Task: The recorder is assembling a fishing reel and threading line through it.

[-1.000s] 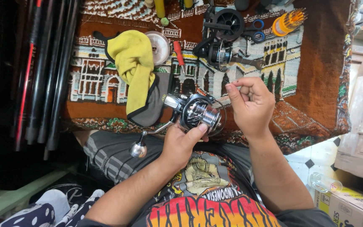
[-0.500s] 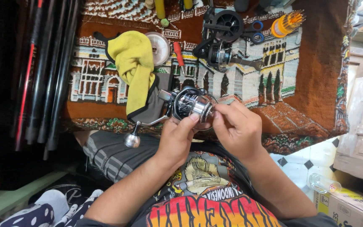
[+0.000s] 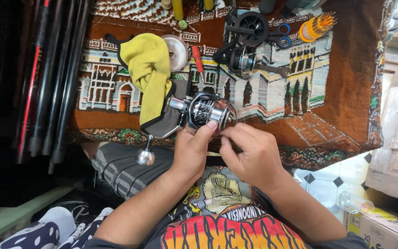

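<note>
A silver and black spinning fishing reel (image 3: 203, 110) is held above a patterned brown rug (image 3: 337, 92). My left hand (image 3: 192, 150) grips the reel from below, its thumb up against the spool. My right hand (image 3: 249, 152) is beside it, fingertips pinched at the reel's lower right edge near the bail. The reel's crank with a round silver knob (image 3: 145, 157) hangs down to the left. Whether the right fingers hold a small part cannot be made out.
On the rug lie a yellow cloth (image 3: 149, 74), a round silver spool (image 3: 177, 51), a red-handled tool (image 3: 198, 59), a black reel (image 3: 245, 44), blue scissors (image 3: 279, 36) and an orange bit holder (image 3: 316, 26). Dark fishing rods (image 3: 47, 78) lean at left. A cardboard box (image 3: 383, 228) and small bottle (image 3: 353, 202) sit at lower right.
My right hand came down from beside the reel and closed in on its lower right edge. The reel shifted slightly up and left in my left hand.
</note>
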